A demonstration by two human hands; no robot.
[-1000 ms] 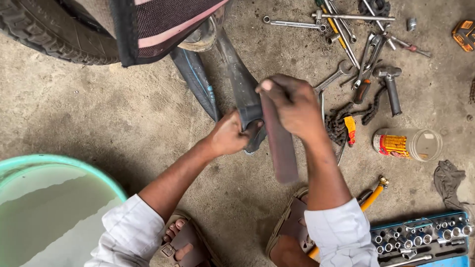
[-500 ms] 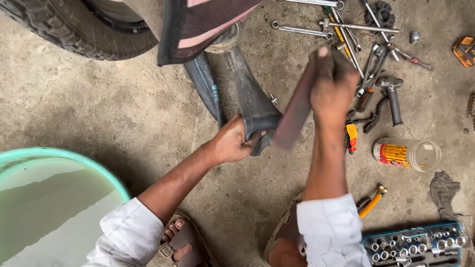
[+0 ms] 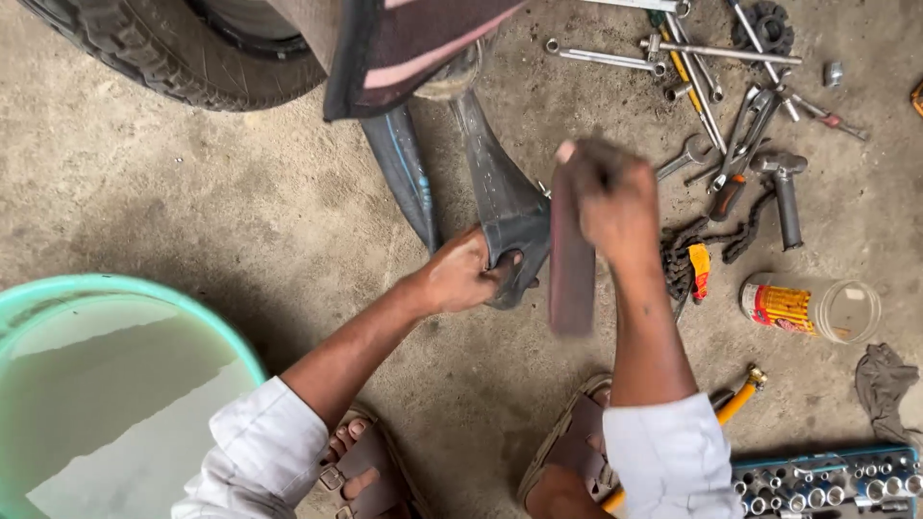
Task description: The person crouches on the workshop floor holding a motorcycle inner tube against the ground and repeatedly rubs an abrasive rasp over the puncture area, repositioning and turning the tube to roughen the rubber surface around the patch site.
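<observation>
Presently: left hand [image 3: 466,274] grip shut, pinching black inner tube [image 3: 505,216] above concrete floor [image 3: 173,202]; right hand [image 3: 611,197] fist closed round flat dark rasp [image 3: 570,269]. Risk: rasp slipping, scraping left-hand knuckles.

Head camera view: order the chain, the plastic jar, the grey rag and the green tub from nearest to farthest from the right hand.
From the right hand:
1. Chain, just right of the wrist.
2. Plastic jar, lying on its side, farther right and lower.
3. Grey rag, near the right edge.
4. Green tub, far lower left, holding water.
</observation>
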